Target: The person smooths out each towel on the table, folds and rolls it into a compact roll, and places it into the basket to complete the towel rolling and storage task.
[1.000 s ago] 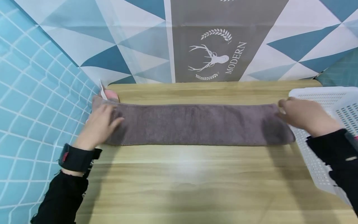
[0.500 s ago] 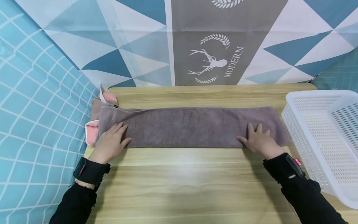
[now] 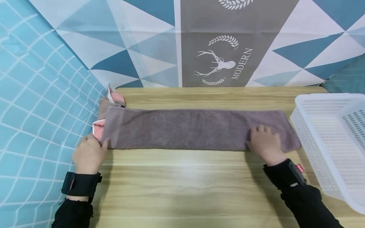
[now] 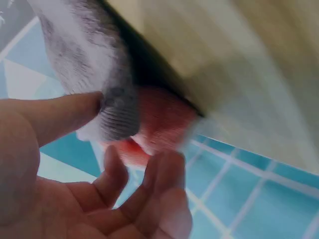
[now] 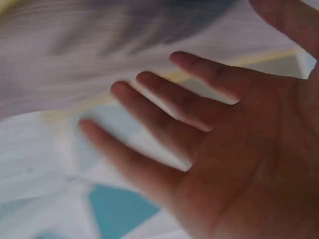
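A long grey-purple towel (image 3: 182, 129), folded into a strip, lies across the table with its ribbed band at the left end. My left hand (image 3: 89, 153) is at the towel's near left corner. In the left wrist view its thumb (image 4: 75, 112) touches the towel's edge, while the fingers are loosely bent and apart from the thumb, close to a pink cloth (image 4: 164, 119). Over the right part of the towel is my right hand (image 3: 265, 142). Its fingers (image 5: 149, 129) are straight and spread in the right wrist view.
A white perforated plastic basket (image 3: 328, 158) stands at the right, close to the towel's end. Pink and taupe cloth (image 3: 98, 128) with a white tag sticks out behind the towel's left end. Blue checked sheeting (image 3: 37, 126) borders the table's left side.
My left hand has moved from the towel's top to its near left corner. The right hand came from the towel's far right corner onto its right part and has stayed there.
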A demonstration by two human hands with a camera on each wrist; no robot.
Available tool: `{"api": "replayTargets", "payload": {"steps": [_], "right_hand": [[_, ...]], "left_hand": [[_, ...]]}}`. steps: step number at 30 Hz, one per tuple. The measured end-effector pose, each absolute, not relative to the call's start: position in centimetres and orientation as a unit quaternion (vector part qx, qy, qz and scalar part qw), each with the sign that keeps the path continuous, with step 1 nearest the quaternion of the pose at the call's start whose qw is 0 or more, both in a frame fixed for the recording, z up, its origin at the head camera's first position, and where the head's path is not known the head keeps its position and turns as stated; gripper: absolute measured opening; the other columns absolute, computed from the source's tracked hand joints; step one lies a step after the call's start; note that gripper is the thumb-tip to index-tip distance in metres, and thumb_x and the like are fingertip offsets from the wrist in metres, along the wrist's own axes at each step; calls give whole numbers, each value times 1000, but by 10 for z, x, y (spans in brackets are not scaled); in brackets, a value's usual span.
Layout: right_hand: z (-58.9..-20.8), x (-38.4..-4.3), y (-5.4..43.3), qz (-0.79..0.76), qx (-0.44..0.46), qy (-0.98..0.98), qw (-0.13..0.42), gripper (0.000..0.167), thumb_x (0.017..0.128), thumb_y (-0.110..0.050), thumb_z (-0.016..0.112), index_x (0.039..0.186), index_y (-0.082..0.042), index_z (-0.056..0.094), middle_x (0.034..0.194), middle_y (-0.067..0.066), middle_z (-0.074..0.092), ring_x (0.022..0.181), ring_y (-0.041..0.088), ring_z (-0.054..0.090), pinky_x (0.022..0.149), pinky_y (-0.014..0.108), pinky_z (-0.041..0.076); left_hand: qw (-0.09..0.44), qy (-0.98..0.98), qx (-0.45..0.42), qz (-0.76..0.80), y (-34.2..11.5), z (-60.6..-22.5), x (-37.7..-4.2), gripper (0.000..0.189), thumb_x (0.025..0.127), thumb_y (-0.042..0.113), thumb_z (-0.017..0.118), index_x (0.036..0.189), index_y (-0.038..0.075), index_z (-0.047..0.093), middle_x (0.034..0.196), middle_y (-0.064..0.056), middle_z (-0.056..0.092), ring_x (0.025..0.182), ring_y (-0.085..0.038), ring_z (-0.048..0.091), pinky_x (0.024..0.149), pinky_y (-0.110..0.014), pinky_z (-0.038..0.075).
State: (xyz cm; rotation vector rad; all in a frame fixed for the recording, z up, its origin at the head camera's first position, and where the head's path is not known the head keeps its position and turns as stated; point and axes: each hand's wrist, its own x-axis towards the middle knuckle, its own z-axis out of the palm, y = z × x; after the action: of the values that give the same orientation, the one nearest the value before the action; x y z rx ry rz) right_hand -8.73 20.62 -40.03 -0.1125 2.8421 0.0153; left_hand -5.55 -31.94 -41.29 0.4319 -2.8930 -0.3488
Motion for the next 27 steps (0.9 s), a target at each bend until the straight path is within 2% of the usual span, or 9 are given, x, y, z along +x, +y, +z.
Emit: {"api": "replayTargets", "payload": {"steps": [3,6,10,16,20,24,27], "right_hand": [[-394,-97,166,5,-91,986,137,59,98,-36,59,138,6,47,135,32,48,126,50,44,97,65,41],[-393,-104,125,3,-143,983,114,58,98,-38,60,139,2,49,137,25,51,128,44,47,101,60,42],[-396,-106,76,-4,-210,975,75,51,98,-36,62,135,-1,55,131,21,57,123,38,53,99,54,47],[-401,-110,16,-68,-313,947,16,33,100,-25,60,124,-3,64,119,15,66,109,31,63,92,47,53],[-401,-119,-20,-158,-371,914,48,27,103,-24,54,121,-7,64,114,9,68,101,23,66,87,39,54],[-400,-129,-50,-236,-390,886,84,35,107,-25,44,137,-8,54,128,8,64,116,19,63,97,34,50],[-401,-134,-66,-245,-402,879,71,49,108,-22,41,153,-7,33,142,12,55,130,22,54,105,36,45]], "left_hand": [[59,-975,157,-147,-324,-416,-53,41,96,33,62,88,-5,50,70,-29,56,59,-47,57,43,-48,37],[54,-972,148,-176,-327,-418,-54,39,97,36,61,96,-2,51,74,-24,59,60,-40,59,47,-43,37],[89,-966,136,-200,-328,-418,-56,35,97,33,63,99,-1,53,80,-21,63,63,-37,60,51,-41,38],[191,-958,74,-199,-317,-416,-54,19,91,13,71,86,2,56,72,-17,61,60,-34,58,55,-42,40],[238,-951,22,-197,-301,-413,-52,18,86,5,73,83,2,56,73,-17,64,64,-34,63,59,-48,46],[250,-949,-22,-191,-281,-411,-53,16,84,1,73,82,4,57,75,-12,64,67,-30,64,59,-47,46],[244,-951,-49,-186,-268,-412,-54,17,82,-3,72,82,6,58,75,-11,62,67,-29,62,57,-46,46]]}}
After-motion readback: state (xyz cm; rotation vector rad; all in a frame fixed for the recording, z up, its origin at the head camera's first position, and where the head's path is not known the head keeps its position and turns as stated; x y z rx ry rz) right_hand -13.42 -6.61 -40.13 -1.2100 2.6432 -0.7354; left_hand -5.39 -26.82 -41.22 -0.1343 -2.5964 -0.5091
